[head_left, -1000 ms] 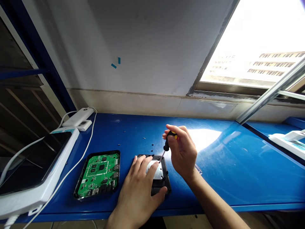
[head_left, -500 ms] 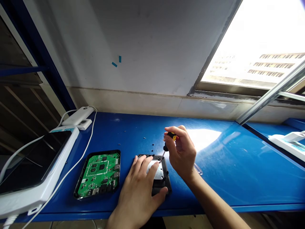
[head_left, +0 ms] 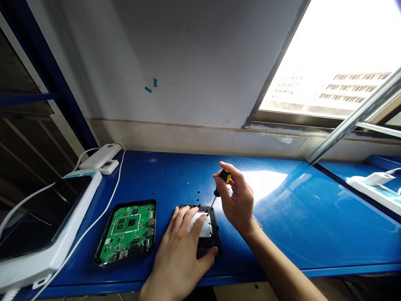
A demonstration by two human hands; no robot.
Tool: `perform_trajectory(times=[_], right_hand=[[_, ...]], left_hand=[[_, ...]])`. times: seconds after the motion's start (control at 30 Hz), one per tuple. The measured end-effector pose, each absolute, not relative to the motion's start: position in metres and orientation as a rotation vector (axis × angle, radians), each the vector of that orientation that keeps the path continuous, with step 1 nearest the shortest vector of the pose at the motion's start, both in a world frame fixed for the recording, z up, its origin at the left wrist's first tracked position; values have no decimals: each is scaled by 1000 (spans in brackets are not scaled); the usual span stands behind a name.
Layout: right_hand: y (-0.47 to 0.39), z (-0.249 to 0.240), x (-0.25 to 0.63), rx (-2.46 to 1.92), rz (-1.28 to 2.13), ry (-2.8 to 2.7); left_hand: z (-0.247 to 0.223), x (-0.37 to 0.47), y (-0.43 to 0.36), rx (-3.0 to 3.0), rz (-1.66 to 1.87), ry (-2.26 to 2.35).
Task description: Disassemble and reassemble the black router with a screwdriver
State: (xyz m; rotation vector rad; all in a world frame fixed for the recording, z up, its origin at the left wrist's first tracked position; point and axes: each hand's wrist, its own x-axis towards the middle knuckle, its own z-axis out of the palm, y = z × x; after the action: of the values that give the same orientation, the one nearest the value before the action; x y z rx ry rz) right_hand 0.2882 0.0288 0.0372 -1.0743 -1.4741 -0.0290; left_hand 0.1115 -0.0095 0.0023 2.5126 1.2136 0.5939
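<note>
My right hand [head_left: 236, 198] is closed around a black-and-yellow screwdriver [head_left: 224, 176], fingers pinching its handle. The thin shaft slants down to the left, its tip at the upper edge of a silver metal plate [head_left: 205, 230]. That plate lies in a black plastic cover [head_left: 216, 244] flat on the bench. My left hand [head_left: 180, 246] rests over the cover with fingers spread, the index fingertip close to the screwdriver tip and the thumb on the near part. It hides the cover's left side. Beyond the cover lie small dark screws [head_left: 198, 192] and a silver screw [head_left: 187, 183].
A green circuit board [head_left: 131, 230] in a black housing lies left of my hands. Farther left stand a white device with a dark screen [head_left: 46, 209], a power strip [head_left: 102, 154] and a white cable [head_left: 108, 205]. Another white strip [head_left: 376, 190] is far right on the blue bench [head_left: 307, 217].
The view has shifted slightly, moving the scene a little left. The screwdriver handle has turned in my right hand and the fingers have changed position. My left hand stays on the cover.
</note>
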Motion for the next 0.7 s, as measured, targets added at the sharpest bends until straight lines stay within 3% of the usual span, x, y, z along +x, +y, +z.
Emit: perform_trajectory(times=[0.47,0.7], right_hand=[[27,48,283,-1064,-267,-1540],[28,38,288,-994,-155,-1473]], left_hand=[[-1,111,-9,2538,594,1210],[-5,111,-9,2513,582,1229]])
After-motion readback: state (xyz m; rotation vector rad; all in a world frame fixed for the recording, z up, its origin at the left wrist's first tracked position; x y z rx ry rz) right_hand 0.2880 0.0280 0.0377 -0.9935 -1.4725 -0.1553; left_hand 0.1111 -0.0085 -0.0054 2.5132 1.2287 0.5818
